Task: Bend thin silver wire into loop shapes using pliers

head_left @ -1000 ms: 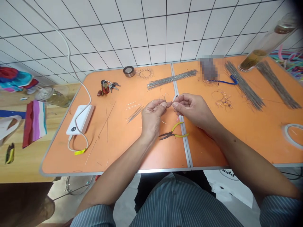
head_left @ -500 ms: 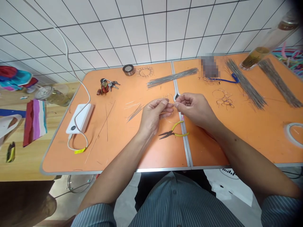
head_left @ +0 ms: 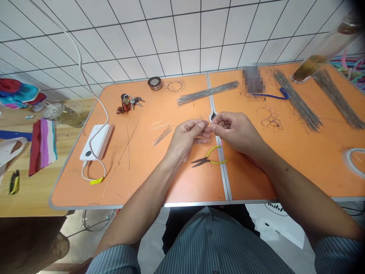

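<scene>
The left hand (head_left: pixel 185 137) and the right hand (head_left: pixel 232 129) have fingertips nearly closed, pinching the thin wire (head_left: pixel 203 118) between them. Just below these fingers, the yellow-handled pliers (head_left: pixel 208 159) are lying open on the orange table (head_left: pixel 176 190).

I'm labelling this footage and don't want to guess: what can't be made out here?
Head view:
- Wire ends: hidden by fingers, too thin.
- Object above the blue strip: pixelated.
- White ring: cut off by the right edge.
</scene>
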`<state>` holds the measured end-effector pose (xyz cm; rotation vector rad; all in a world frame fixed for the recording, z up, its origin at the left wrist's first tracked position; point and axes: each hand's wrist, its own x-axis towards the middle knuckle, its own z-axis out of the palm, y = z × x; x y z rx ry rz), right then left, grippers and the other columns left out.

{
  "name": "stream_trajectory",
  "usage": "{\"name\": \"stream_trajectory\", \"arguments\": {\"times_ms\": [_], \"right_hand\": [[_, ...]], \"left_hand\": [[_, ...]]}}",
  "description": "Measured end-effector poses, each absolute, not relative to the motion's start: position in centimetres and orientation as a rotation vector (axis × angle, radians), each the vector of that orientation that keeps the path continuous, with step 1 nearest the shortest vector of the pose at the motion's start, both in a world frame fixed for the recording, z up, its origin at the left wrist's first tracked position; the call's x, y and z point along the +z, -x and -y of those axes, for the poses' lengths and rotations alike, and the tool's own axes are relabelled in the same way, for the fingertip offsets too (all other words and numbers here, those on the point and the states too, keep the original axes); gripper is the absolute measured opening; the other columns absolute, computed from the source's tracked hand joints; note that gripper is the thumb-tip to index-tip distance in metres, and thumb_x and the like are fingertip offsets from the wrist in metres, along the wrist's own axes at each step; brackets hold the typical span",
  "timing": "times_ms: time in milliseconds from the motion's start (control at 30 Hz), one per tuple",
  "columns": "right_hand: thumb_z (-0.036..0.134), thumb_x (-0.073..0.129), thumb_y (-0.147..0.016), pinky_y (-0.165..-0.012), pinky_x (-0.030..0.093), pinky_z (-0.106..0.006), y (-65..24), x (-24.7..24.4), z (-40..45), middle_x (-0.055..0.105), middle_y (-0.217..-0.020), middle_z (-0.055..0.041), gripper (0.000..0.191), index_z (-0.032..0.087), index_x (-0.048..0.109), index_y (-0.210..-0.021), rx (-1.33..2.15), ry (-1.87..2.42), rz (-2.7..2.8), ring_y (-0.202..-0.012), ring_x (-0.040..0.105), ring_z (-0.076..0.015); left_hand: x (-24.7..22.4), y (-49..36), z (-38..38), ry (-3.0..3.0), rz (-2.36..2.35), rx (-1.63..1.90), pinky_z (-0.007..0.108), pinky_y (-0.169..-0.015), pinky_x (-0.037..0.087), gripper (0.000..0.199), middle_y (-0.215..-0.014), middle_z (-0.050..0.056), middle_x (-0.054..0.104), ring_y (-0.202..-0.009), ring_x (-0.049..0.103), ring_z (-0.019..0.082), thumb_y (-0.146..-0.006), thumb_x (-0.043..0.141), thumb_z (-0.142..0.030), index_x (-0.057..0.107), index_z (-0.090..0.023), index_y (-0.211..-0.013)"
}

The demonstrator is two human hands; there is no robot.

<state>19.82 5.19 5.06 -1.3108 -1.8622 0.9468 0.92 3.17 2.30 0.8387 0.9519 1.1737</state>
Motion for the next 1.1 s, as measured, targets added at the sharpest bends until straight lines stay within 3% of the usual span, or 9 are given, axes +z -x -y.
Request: {"name": "stream_trajectory", "arguments": {"times_ms": [333,667,867,1100], "right_hand": [[0.023,0.065,-0.091,-0.062,0.040,-0.032,-19.7,5.0,-4.8,0.066,-0.068,0.0020,0.008,0.021,0.069,-0.084,0.690,1.284,1.978,-0.060,0.057,-0.0144],[0.025,0.066,-0.094,-0.064,0.039,-0.031,-20.0,5.4,-5.0,0.068,-0.071,0.0022,0.010,0.020,0.074,-0.091,0.688,1.232,2.045,-0.064,0.056,-0.0145],[0.021,0.064,-0.093,-0.063,0.035,-0.031,-20.0,5.4,-4.9,0.059,-0.065,0.0033,0.013,0.020,0.070,-0.081,0.641,1.212,2.040,-0.061,0.050,-0.0134],[0.020,0.063,-0.094,-0.062,0.034,-0.031,-20.2,5.4,-5.0,0.054,-0.065,0.0034,0.013,0.020,0.068,-0.082,0.578,1.172,2.101,-0.061,0.046,-0.0136]], "left_hand": [[2.7,-0.7,-3.2,-0.839,-0.969,1.142,0.023,-0.063,0.063,0.034,-0.083,0.005,0.081,-0.067,0.074,0.013,-0.082,0.092,-0.043,0.076,-0.015,-0.092],[2.9,-0.3,-3.1,-0.920,-0.996,1.193,0.021,-0.056,0.057,0.036,-0.083,0.006,0.083,-0.057,0.070,0.011,-0.078,0.094,-0.043,0.075,-0.015,-0.093],[3.2,-0.4,-3.0,-0.953,-0.984,1.149,0.022,-0.053,0.055,0.038,-0.084,0.006,0.084,-0.053,0.068,0.011,-0.078,0.093,-0.045,0.076,-0.016,-0.096],[3.4,-0.2,-3.0,-0.999,-0.992,1.120,0.022,-0.050,0.047,0.036,-0.081,0.008,0.084,-0.050,0.065,0.010,-0.078,0.092,-0.044,0.075,-0.015,-0.091]]}}
